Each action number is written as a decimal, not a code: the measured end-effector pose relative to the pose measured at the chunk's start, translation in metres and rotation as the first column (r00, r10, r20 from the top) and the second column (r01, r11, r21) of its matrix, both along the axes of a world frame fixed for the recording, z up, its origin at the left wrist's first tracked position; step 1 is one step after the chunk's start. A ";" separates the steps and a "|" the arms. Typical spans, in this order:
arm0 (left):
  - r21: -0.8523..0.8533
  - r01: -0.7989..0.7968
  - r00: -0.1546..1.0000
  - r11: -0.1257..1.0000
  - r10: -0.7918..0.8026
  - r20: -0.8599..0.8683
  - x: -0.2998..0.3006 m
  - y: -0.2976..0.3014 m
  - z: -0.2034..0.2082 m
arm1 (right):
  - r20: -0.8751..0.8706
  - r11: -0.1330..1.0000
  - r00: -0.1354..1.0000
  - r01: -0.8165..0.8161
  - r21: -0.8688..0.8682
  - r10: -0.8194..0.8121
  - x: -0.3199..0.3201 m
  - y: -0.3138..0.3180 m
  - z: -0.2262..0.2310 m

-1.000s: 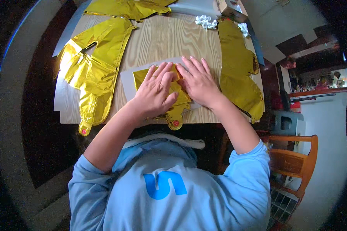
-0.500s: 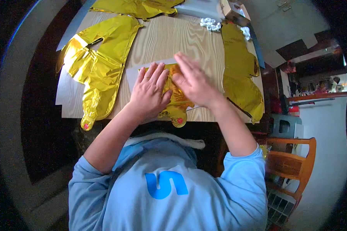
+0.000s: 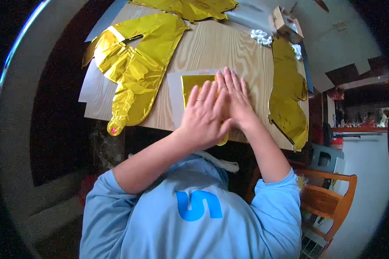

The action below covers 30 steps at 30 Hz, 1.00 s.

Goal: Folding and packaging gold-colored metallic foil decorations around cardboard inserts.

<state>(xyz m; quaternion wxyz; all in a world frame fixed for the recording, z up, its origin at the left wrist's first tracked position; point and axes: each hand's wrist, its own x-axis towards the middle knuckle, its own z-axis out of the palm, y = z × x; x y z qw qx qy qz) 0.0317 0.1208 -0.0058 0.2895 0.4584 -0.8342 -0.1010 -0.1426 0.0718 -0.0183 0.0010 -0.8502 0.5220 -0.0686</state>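
Observation:
My left hand [image 3: 205, 114] lies flat with its fingers stretched, pressing on a folded gold foil balloon [image 3: 193, 83]. Beside it, my right hand [image 3: 237, 98] is also open, palm down at the balloon's right side. The two hands overlap slightly and hide most of the foil; a small gold tab of it peeks out below them at the table's near edge. Under the balloon is a pale, flat sheet or bag [image 3: 175, 97], whose material I cannot tell.
A large flat gold foil balloon [image 3: 147, 64] spreads over the left of the wooden table [image 3: 212, 47]. Another gold balloon [image 3: 285, 82] lies along the right edge, and gold foil [image 3: 190, 9] at the far edge. White bundles [image 3: 261, 37] sit near an open box [image 3: 286, 25]. A wooden chair [image 3: 328, 200] stands right.
My left hand has slid right across the folded balloon, uncovering its left part. My right hand has turned from a tilted pose to lying flatter. The whole view has shifted and tilted.

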 end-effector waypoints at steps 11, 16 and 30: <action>-0.015 -0.183 0.966 0.983 0.183 0.181 0.039 -0.011 -0.029 | 0.001 1.000 1.000 -0.005 0.004 0.005 0.018 0.005 0.013; 0.051 -0.075 0.984 0.996 0.066 0.165 0.056 -0.020 -0.022 | -0.037 1.000 0.999 0.019 0.024 -0.018 0.020 0.004 0.013; -0.015 0.161 0.986 0.987 -0.161 -0.035 0.055 -0.049 -0.024 | 0.028 0.964 0.963 0.267 -0.003 -0.267 -0.004 0.048 0.011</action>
